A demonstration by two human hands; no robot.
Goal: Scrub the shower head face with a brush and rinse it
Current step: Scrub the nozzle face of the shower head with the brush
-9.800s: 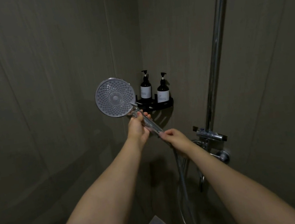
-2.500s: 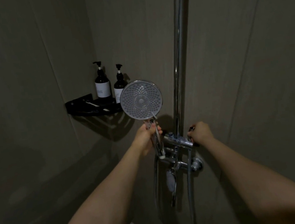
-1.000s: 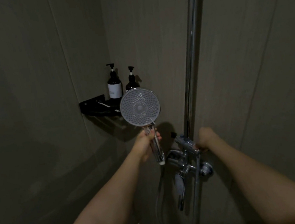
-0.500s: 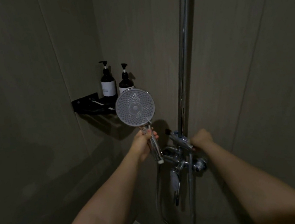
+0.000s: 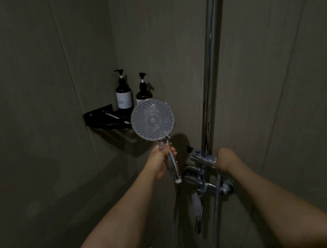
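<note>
My left hand [image 5: 161, 160] grips the clear handle of the round shower head [image 5: 152, 122], holding it upright with its dotted nozzle face turned toward me. No water shows on the face. My right hand [image 5: 225, 158] is closed around the right end knob of the chrome mixer valve [image 5: 203, 159] at the foot of the riser pipe. A thin white brush [image 5: 110, 115] lies on the black corner shelf [image 5: 96, 119], left of the shower head and apart from both hands.
Two dark pump bottles [image 5: 123, 95] stand on the corner shelf behind the shower head. The chrome riser pipe [image 5: 210, 60] runs up the wall. The hose [image 5: 177, 221] loops down below the valve, beside a spout lever [image 5: 197, 208]. Grey tiled walls close in on all sides.
Earlier my right hand held the handle's lower end; it has since moved onto the valve knob. In the last second the shower head has stayed nearly still in my left hand.
</note>
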